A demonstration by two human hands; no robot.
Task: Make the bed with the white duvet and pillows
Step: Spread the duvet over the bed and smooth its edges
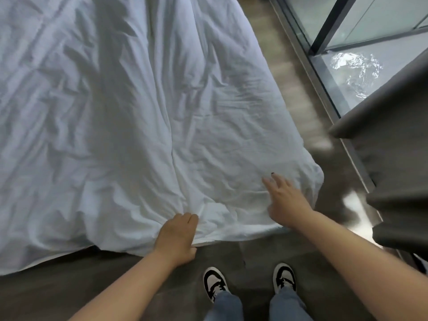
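Observation:
A wrinkled white duvet [129, 117] covers the bed and fills most of the view, its near edge hanging over the foot of the bed. My left hand [177, 237] grips that near edge, fingers curled into the fabric. My right hand [286, 200] lies over the duvet near its right corner with the fingers spread and straight. No pillows are in view.
Wood floor [298, 93] runs along the bed's right side. A glass partition with a dark frame [333, 26] stands at the upper right. Grey fabric [398, 158] hangs at the right edge. My feet in black and white sneakers [250, 283] stand at the bed's foot.

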